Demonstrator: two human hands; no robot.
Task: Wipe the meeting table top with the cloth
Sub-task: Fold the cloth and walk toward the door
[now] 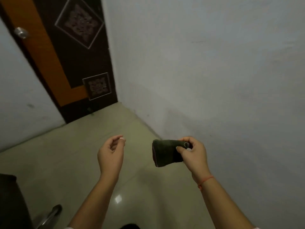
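Holds a folded dark-green cloth (pixel 166 152) in the air over the floor (pixel 74 162), near the wall (pixel 214 80). Sets its long axis roughly left to right, free end pointing toward the left hand (pixel 110 152). Grips its right end in the right hand (pixel 192 154), fingers (pixel 179 148) curled round that end. Leaves the left fingers loosely curled, grasping nothing, apart from the cloth.

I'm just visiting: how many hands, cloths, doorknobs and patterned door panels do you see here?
Hands: 2, left hand, right hand
Cloths: 1, green cloth in the right hand
Doorknob: 1
Patterned door panels: 2, upper panel, lower panel
Total: 6
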